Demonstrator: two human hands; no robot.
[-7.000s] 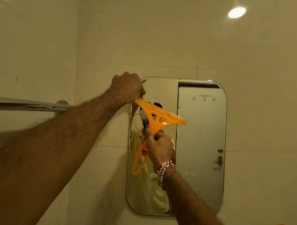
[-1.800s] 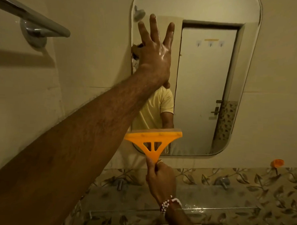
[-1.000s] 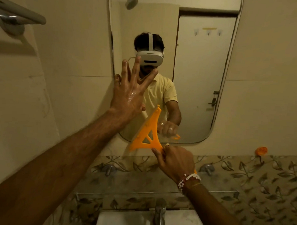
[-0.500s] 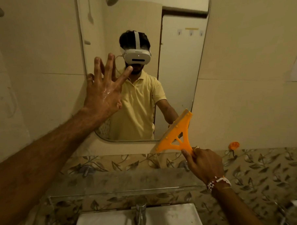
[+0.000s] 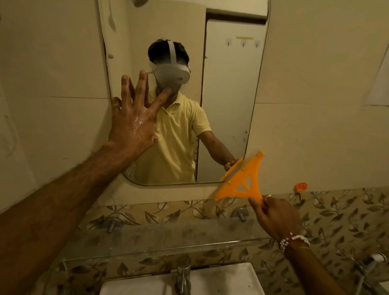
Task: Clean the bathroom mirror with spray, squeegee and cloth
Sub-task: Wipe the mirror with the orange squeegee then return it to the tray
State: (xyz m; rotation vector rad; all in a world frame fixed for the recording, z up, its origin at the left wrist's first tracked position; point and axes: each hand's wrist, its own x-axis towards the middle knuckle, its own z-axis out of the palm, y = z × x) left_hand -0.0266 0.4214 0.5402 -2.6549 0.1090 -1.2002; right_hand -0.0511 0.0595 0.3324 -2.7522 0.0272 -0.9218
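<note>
A tall mirror (image 5: 227, 99) with rounded corners hangs on the tiled wall. My left hand (image 5: 134, 120) is spread flat against its lower left part, fingers apart, the back of the hand wet. My right hand (image 5: 275, 215), with a bead bracelet at the wrist, grips the handle of an orange plastic squeegee (image 5: 241, 178). The squeegee is tilted, its blade at the mirror's lower right corner. No spray bottle or cloth is in view.
A glass shelf (image 5: 163, 237) on metal pegs runs below the mirror. Under it are a white basin (image 5: 223, 287) and a tap (image 5: 183, 278). An orange wall hook (image 5: 300, 187) sits right of the mirror. A hose fitting (image 5: 371, 262) is at the far right.
My right hand has carried the squeegee down the left side, off the mirror's bottom edge and across to its lower right corner. My left hand slid down the left edge.
</note>
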